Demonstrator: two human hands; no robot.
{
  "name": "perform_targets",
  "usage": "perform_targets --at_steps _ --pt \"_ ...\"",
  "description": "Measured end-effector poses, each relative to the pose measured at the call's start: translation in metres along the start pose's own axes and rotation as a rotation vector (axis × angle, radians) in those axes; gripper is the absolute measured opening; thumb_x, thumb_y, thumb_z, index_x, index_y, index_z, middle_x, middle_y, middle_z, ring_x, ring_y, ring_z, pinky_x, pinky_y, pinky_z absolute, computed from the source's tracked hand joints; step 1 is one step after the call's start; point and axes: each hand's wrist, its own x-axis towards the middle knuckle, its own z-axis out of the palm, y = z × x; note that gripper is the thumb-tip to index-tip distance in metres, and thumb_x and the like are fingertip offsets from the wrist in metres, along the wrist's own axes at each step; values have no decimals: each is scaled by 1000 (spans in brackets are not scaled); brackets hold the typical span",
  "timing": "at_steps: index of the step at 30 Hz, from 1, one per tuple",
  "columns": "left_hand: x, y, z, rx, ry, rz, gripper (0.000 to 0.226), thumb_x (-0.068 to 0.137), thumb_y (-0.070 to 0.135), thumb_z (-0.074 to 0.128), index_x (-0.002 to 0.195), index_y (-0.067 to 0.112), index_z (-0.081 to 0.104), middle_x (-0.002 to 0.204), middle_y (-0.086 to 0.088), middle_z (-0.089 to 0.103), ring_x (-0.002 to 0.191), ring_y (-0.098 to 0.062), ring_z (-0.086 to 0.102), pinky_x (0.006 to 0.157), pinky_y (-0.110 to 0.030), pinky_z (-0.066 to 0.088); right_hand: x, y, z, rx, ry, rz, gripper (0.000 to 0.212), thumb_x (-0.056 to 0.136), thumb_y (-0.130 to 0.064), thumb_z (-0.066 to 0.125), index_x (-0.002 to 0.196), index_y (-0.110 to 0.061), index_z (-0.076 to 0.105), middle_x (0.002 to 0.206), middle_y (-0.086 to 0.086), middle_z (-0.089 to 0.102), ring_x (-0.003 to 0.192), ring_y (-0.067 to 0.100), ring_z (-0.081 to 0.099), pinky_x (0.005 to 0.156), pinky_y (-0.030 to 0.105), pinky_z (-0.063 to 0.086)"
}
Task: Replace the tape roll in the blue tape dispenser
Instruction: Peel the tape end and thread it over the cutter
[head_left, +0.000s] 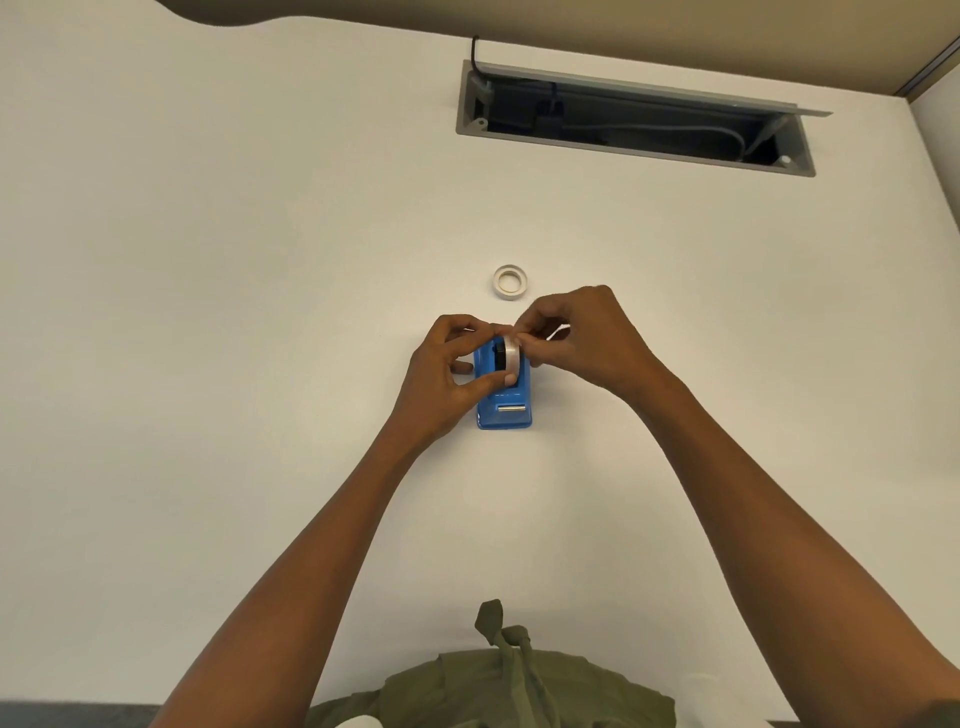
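Dispenser: one blue tape dispenser (504, 400) on my white desk (234, 312).
Rolls: two; one tape roll (511, 358) seated upright in it, one spare roll (510, 282) flat just beyond.
Left hand (447, 374): pinching the seated roll.
Right hand (582, 338): fingertips pinched at its top.
Desk: open cable hatch (631, 122) far beyond the dispenser.

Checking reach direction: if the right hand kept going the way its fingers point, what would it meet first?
The right hand points left, already pinching at the tape roll in the blue tape dispenser; beyond it, probably the left hand.

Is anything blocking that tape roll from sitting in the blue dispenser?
Nothing visible. The tape roll already sits in the dispenser, with the left hand and right hand on it.
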Motion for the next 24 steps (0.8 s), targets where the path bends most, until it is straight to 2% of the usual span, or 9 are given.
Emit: perform_targets --at_steps 2,4,8,10,14,19,24 --pt "0 2 0 -4 -2 -3 47 75 24 75 119 18 60 116 4 47 105 -11 51 76 -7 47 -6 4 1 74 53 32 7 79 -11 70 84 -11 75 71 -1 71 61 6 65 64 12 52" --pt "0 3 -1 -15 0 5 46 75 24 75 118 23 60 114 5 47 103 -9 50 76 -5 46 -11 4 3 20 87 -10 10 77 -12 73 87 -12 76 77 1 72 66 8 65 65 13 51" --pt "2 2 -2 2 -11 -5 47 75 25 75 120 20 61 115 5 47 105 -9 50 76 -6 46 -11 -3 6 -194 106 -138 8 77 -10 73 83 -8 76 78 10 72 65 19 60 67 38 53" --pt "2 3 -2 1 -16 -2 46 74 25 76 118 22 61 114 4 48 104 -9 50 75 -6 47 -10 -7 5 -267 81 -149 8 79 -11 70 83 -8 76 79 10 72 69 24 63 69 42 53" --pt "3 4 -3 -17 -16 8 46 73 27 77 116 28 62 112 6 48 101 -6 52 74 -8 48 -5 -14 3 -355 35 -142 12 82 -14 64 85 -9 74 83 9 71 76 26 64 72 43 52" --pt "4 2 -3 -16 -14 5 47 71 27 78 116 26 62 112 6 48 100 -7 52 74 -6 48 -2 -18 4 -457 20 -154 15 83 -16 58 84 -7 70 81 9 66 76 27 61 70 41 50" --pt "4 2 -4 -29 -16 21 47 71 27 78 111 40 56 112 5 49 100 -3 53 74 -8 49 -4 -18 5 -428 15 -145 11 80 -14 61 81 -8 70 79 8 68 74 25 61 71 41 51"
